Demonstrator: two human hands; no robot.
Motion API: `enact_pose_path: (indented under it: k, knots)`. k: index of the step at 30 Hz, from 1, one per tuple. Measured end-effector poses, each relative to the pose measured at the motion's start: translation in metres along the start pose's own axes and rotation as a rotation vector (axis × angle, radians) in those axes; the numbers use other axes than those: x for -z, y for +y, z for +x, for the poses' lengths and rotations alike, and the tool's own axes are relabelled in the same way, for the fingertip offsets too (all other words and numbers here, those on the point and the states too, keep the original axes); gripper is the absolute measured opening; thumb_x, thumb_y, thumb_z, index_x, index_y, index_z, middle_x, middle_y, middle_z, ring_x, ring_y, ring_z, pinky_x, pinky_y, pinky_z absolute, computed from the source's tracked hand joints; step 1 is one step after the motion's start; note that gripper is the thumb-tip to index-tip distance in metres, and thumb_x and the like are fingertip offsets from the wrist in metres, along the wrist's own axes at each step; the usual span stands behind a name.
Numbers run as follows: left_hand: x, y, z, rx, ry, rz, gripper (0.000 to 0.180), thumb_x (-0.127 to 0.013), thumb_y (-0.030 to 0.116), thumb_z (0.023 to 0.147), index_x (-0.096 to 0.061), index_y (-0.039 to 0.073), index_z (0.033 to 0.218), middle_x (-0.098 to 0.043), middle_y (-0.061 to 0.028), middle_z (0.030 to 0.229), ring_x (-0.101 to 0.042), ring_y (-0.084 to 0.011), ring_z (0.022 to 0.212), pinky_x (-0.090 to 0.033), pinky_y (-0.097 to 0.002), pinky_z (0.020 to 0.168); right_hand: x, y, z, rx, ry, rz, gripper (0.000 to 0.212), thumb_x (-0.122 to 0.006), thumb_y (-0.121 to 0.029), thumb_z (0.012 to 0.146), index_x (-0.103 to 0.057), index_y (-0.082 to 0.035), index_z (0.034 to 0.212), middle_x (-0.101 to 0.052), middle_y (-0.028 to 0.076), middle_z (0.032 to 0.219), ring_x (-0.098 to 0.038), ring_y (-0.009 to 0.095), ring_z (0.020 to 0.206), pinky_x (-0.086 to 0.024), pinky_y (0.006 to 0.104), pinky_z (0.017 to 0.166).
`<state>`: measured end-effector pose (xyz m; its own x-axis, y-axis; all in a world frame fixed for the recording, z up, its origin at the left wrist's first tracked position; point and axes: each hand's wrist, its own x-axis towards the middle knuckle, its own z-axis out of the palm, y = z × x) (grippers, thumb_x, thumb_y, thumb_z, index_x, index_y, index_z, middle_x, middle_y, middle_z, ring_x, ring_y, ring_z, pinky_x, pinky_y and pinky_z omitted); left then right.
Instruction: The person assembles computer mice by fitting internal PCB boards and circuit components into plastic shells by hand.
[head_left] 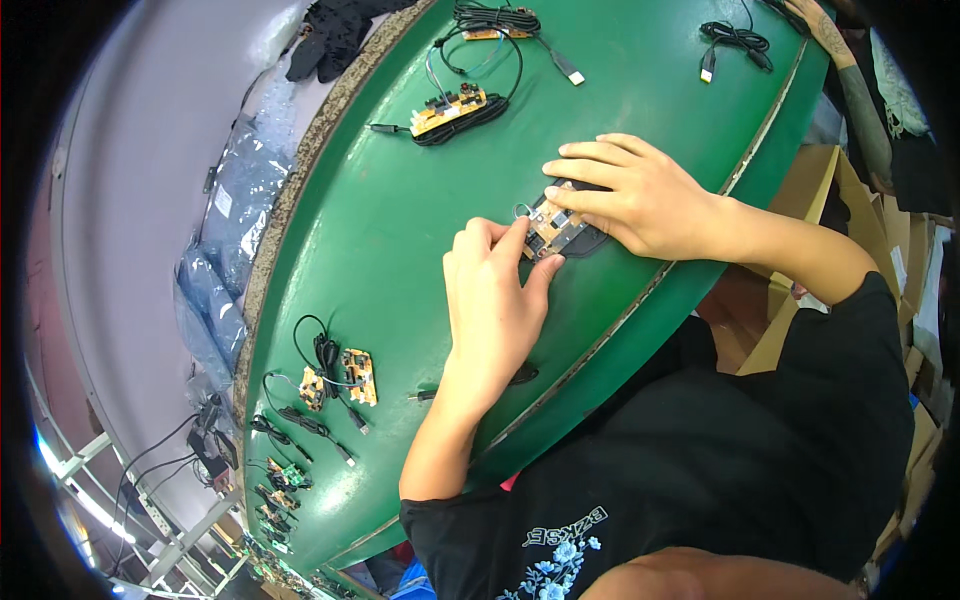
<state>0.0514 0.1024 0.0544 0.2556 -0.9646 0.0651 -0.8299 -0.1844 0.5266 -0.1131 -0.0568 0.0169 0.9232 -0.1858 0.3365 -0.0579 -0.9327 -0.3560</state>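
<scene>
A tan circuit board (553, 226) with dark components sits in a black plastic shell (590, 246) on the green work surface. My left hand (492, 290) pinches the board's near left edge between thumb and fingers, beside a small loop of thin wire. From the right, my right hand (640, 195) holds the shell and the board's far side, its fingers reaching across the top; they partly hide both. Below my left wrist, a cable plug (422, 396) pokes out, the rest of its cable mostly covered by my forearm.
Circuit boards with coiled black cables (450, 112) lie farther up the green table (400, 250); more boards (358, 376) lie at lower left. A coiled cable (736, 42) is near another person's arm (866, 125). Clear plastic bags (225, 260) line the left ledge. Cardboard boxes (805, 190) stand right.
</scene>
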Motion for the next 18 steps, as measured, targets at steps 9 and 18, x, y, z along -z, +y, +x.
enact_pose_path:
  k: [9,18]
  knots:
    - [0.001,0.003,0.002,0.030,-0.050,-0.033,0.042,-0.086,0.014,0.073,-0.073,-0.003,0.109,-0.060,-0.0133,0.092,-0.058,-0.0309,0.086,-0.046,-0.0408,0.079,0.002,-0.005,-0.004,-0.097,-0.039,0.098,0.030,-0.067,-0.013,0.088,-0.070,-0.009,0.118,-0.061,0.009,0.133,-0.052,0.028,0.130,-0.038,0.0463,0.109]
    - [-0.003,0.001,-0.001,0.014,-0.014,-0.025,0.042,-0.086,0.017,0.074,-0.073,-0.001,0.110,-0.058,-0.0107,0.092,-0.057,-0.0282,0.087,-0.043,-0.0401,0.076,0.006,0.000,0.025,-0.319,-0.130,0.344,0.015,-0.070,-0.022,0.076,-0.074,-0.012,0.087,-0.061,0.003,0.109,-0.052,0.022,0.115,-0.034,0.0411,0.102]
